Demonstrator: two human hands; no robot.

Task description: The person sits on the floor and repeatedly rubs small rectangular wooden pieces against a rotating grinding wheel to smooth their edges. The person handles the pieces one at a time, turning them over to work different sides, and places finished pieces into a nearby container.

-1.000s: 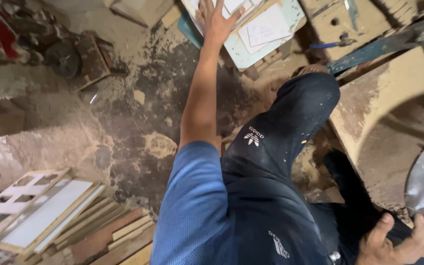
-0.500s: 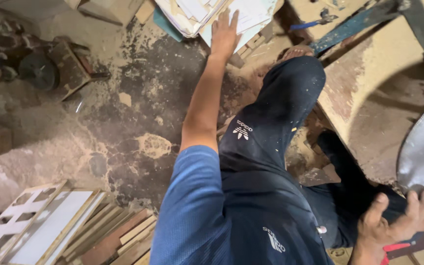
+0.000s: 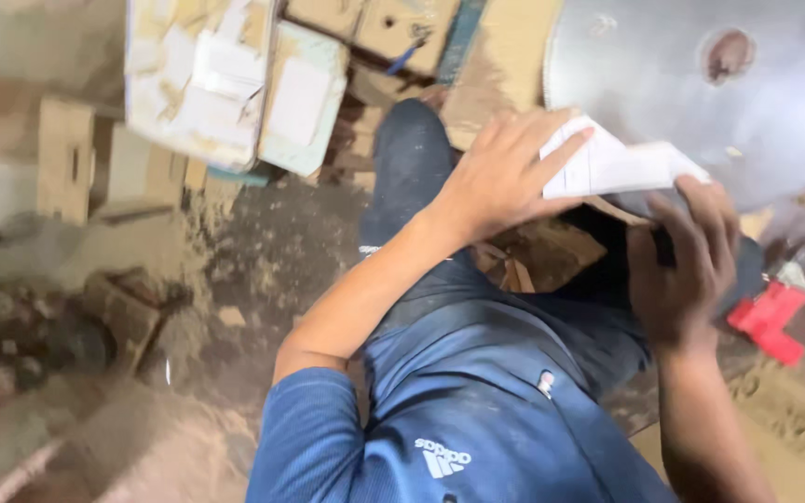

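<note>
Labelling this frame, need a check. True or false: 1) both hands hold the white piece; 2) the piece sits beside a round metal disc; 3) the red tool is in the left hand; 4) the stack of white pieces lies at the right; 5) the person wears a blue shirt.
1) True: the left hand and the right hand both grip the white piece.
2) True: it lies against the edge of the disc.
3) False: the red tool lies apart, right of the right hand; neither hand holds it.
4) False: the stack is at the upper left.
5) True: blue shirt.
</note>
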